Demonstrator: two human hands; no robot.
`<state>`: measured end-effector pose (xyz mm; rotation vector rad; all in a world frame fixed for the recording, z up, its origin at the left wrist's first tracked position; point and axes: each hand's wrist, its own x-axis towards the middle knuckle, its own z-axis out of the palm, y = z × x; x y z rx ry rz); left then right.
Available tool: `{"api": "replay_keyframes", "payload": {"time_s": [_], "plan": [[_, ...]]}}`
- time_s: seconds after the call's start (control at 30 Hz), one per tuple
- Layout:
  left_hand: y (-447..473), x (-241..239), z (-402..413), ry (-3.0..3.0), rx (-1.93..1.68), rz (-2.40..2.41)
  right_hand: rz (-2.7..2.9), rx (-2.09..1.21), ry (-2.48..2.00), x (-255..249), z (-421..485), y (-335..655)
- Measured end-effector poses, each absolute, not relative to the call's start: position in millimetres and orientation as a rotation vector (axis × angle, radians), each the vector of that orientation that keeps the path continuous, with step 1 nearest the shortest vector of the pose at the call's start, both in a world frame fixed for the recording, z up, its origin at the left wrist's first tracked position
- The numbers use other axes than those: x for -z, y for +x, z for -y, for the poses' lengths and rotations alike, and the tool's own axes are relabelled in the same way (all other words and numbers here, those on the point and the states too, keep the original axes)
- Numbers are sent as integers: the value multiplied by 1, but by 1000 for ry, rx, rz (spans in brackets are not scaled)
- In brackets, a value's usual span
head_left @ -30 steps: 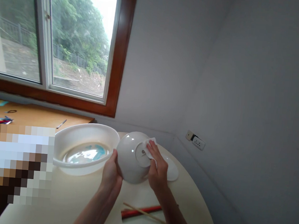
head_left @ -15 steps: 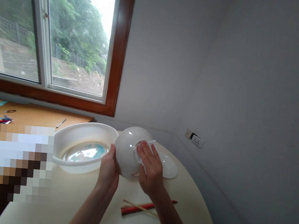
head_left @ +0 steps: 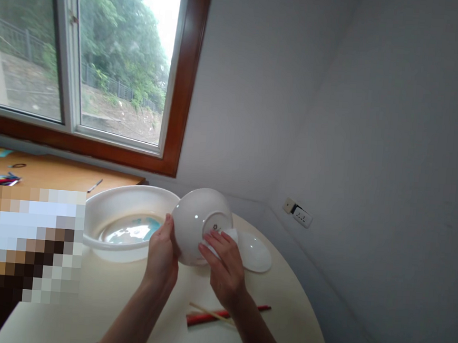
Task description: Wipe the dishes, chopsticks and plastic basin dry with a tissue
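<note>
A glossy white bowl (head_left: 191, 216) is tipped on its side above the table, its underside and foot ring towards me. A small dark mark shows inside the ring. My left hand (head_left: 164, 253) grips the bowl by its left edge, thumb on the outside. My right hand (head_left: 225, 266) presses a white cloth or tissue (head_left: 231, 235) against the base, at the lower right of the foot ring. The fingers cover most of that cloth, so whether it is fabric or paper I cannot tell.
Left of the bowl stands a wide white basin (head_left: 128, 248) with water in it. A white dish (head_left: 254, 254) lies behind my right hand. Near my right forearm, red sticks (head_left: 201, 320) and pale chopsticks (head_left: 202, 309) cross on the round table (head_left: 288, 324). Pens (head_left: 4, 179) lie on the wooden desk.
My right hand and the cloth have slid down across the base, uncovering the dark mark and more of the foot ring. The bowl and left hand have shifted slightly left and up.
</note>
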<state>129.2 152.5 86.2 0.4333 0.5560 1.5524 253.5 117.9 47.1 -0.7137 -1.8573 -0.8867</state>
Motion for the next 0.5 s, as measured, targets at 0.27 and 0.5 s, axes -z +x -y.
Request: {"api": "replay_keyframes", "payload": {"time_s": [0.27,0.5], "plan": [[131,-75,-154,635,-1513,-577,1628,939,-879,-73,-129,262],[119,-72,-157,1048,-1601,-702,1349,412,-986,-72,-122,277]]}}
